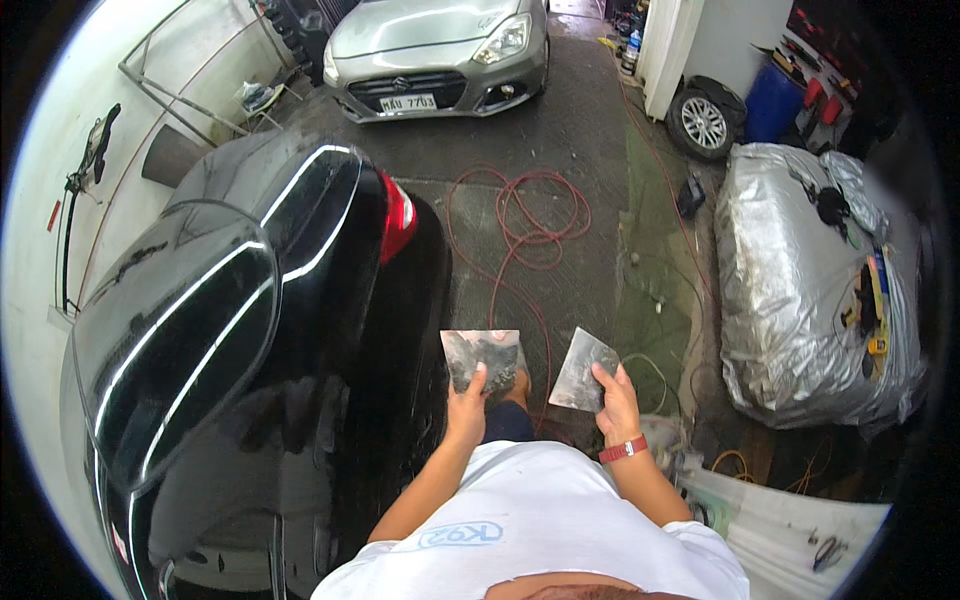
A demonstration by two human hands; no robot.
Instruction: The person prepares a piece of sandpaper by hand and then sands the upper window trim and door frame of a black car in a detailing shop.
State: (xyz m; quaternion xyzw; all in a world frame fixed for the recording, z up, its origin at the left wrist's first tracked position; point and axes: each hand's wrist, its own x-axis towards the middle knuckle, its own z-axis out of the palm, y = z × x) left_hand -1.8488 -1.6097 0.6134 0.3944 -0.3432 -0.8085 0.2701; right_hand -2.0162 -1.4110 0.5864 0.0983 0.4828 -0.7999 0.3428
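Note:
In front of my body, my left hand (468, 408) is closed on a thin, flat, squarish sheet (466, 350), thumb on top. Its face is pale with dark grey smears; the frame does not show what it is made of. A similar smeared sheet (576, 378), tilted, is pinched by its right edge in my right hand (617, 406). A gap separates the two sheets. To the left of my left hand stands a black car (310, 400) with a red tail light (398, 217).
A red hose (540, 236) lies coiled on the floor (420, 150) ahead. Beyond it stands a silver car (430, 50). At right, a silver cover (780, 300) drapes a bulky thing with tools on top. A wheel (703, 124) and a blue drum (774, 102) are behind it.

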